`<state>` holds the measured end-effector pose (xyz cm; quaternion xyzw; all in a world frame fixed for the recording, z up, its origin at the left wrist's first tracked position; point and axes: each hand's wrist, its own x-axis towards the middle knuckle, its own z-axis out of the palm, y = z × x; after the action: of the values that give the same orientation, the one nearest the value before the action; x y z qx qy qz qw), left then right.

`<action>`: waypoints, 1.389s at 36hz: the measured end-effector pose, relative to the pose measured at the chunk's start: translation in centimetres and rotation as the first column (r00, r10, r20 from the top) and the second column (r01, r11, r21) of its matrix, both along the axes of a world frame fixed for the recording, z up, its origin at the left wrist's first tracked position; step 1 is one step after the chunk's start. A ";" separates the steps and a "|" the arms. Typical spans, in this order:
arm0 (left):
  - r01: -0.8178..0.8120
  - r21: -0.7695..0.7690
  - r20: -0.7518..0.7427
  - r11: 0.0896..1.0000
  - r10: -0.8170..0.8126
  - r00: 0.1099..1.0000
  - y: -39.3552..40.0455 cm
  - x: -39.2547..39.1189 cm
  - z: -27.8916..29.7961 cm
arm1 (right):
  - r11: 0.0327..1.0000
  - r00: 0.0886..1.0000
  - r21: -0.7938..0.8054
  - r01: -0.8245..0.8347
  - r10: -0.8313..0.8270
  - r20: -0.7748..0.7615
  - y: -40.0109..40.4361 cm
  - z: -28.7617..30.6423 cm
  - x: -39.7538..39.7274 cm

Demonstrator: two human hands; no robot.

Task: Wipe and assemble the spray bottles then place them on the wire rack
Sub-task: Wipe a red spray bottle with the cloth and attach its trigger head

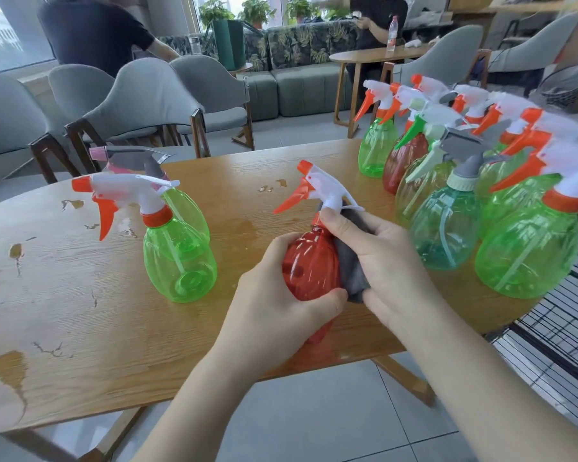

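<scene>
My left hand [274,305] wraps around the belly of the red spray bottle [309,265], holding it tilted above the near edge of the wooden counter [80,311]. My right hand [377,261] presses a grey cloth [352,265] against the bottle's right side, fingers curled around cloth and neck just under the white-and-orange trigger head [317,188]. A green spray bottle [179,255] stands to the left, with another behind it. A cluster of assembled bottles [481,195] stands at the right, beside the black wire rack [554,338].
</scene>
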<state>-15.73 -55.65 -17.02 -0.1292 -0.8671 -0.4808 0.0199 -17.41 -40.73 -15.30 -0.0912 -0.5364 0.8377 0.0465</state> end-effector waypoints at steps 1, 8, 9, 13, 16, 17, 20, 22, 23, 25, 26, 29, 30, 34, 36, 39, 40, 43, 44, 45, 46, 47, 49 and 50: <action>-0.016 -0.008 -0.009 1.000 0.016 1.000 0.1 0.0 0.0 | 1.000 1.000 -0.016 0.019 -0.019 -0.007 -0.2 -0.1 0.1; -0.075 -0.100 -0.055 0.992 0.070 0.996 0.4 -0.2 -0.2 | 0.923 0.968 0.317 0.219 -0.166 -0.187 -0.3 -1.7 0.5; -0.077 -0.109 -0.061 0.991 0.071 0.996 0.5 -0.1 -0.2 | 0.892 0.960 0.377 0.250 -0.177 -0.219 -0.3 -1.7 0.7; -0.102 -0.109 -0.066 0.989 0.095 0.993 0.6 0.0 -0.1 | 0.705 0.915 0.595 0.385 -0.206 -0.348 -0.7 -1.8 1.8; -0.098 -0.110 -0.061 0.989 0.092 0.994 0.6 0.0 0.1 | 0.537 0.841 0.659 0.527 -0.220 -0.494 -1.4 -2.0 2.1; -0.093 -0.119 -0.068 0.989 0.085 0.994 0.7 0.0 0.2 | 0.495 0.814 0.659 0.567 -0.210 -0.542 -1.7 -2.1 2.1; -0.088 -0.160 -0.100 0.983 0.072 0.992 1.0 0.5 0.3 | 0.363 0.754 0.678 0.639 -0.123 -0.645 -2.1 -2.2 1.5; -0.085 -0.208 -0.116 0.974 0.062 0.991 1.3 0.8 0.4 | 0.287 0.763 0.719 0.633 -0.078 -0.641 -1.9 -2.1 1.1; -0.086 -0.235 -0.123 0.968 0.059 0.991 1.4 0.9 0.4 | 0.247 0.776 0.744 0.621 -0.063 -0.627 -1.8 -2.0 0.9; -0.096 -0.261 -0.129 0.961 0.064 0.990 1.6 0.9 0.5 | 0.198 0.797 0.777 0.598 -0.042 -0.603 -1.5 -1.8 0.6; -0.102 -0.257 -0.130 0.961 0.070 0.989 1.6 0.9 0.5 | 0.194 0.803 0.785 0.588 -0.028 -0.595 -1.4 -1.8 0.5; -0.112 -0.205 -0.130 0.972 0.087 0.988 1.3 0.7 0.3 | 0.240 0.812 0.791 0.562 0.023 -0.584 -0.7 -1.6 0.5; -0.110 -0.181 -0.124 0.977 0.089 0.988 1.2 0.6 0.3 | 0.269 0.809 0.786 0.557 0.036 -0.586 -0.4 -1.6 0.6; -0.113 -0.117 -0.095 0.987 0.102 0.990 0.8 0.1 0.2 | 0.314 0.754 0.727 0.610 0.050 -0.654 0.4 -1.9 0.8; -0.122 -0.084 -0.071 0.989 0.117 0.991 0.4 -0.3 0.1 | 0.301 0.728 0.702 0.645 0.034 -0.684 0.9 -2.4 0.7; -0.114 -0.044 -0.037 0.993 0.112 0.993 -0.2 -0.7 0.0 | 0.306 0.750 0.710 0.634 -0.022 -0.661 1.8 -3.3 0.5; -0.108 -0.033 -0.030 0.994 0.107 0.994 -0.4 -0.8 0.0 | 0.353 0.783 0.721 0.596 -0.057 -0.619 2.0 -3.3 0.5; -0.097 -0.021 -0.028 0.995 0.096 0.995 -0.4 -0.7 0.0 | 0.583 0.905 0.703 0.407 -0.151 -0.398 2.1 -2.8 0.6; -0.096 -0.022 -0.036 0.995 0.095 0.995 -0.3 -0.7 -0.1 | 0.674 0.935 0.656 0.340 -0.166 -0.314 1.9 -2.6 0.5; -0.096 -0.027 -0.047 0.995 0.095 0.994 -0.3 -0.7 -0.1 | 0.781 0.959 0.564 0.269 -0.164 -0.231 1.6 -2.3 0.4; -0.097 -0.033 -0.055 0.995 0.095 0.994 -0.3 -0.7 -0.2 | 0.875 0.976 0.438 0.207 -0.152 -0.158 1.0 -2.1 0.3; -0.096 -0.034 -0.058 0.995 0.094 0.994 -0.2 -0.7 -0.2 | 0.941 0.985 0.296 0.166 -0.142 -0.100 0.5 -2.0 0.2; -0.094 -0.029 -0.057 0.995 0.092 0.994 -0.2 -0.7 -0.3 | 0.988 0.990 0.056 0.141 -0.141 -0.010 -0.5 -1.6 0.0; -0.091 -0.028 -0.058 0.995 0.089 0.994 -0.2 -0.7 -0.3 | 0.989 0.990 -0.048 0.141 -0.140 0.032 -0.7 -1.4 -0.2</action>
<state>-16.43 -55.87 -17.32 -0.1039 -0.8784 -0.4620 0.0643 -17.59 -41.42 -16.67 -0.1418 -0.5082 0.8441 0.0955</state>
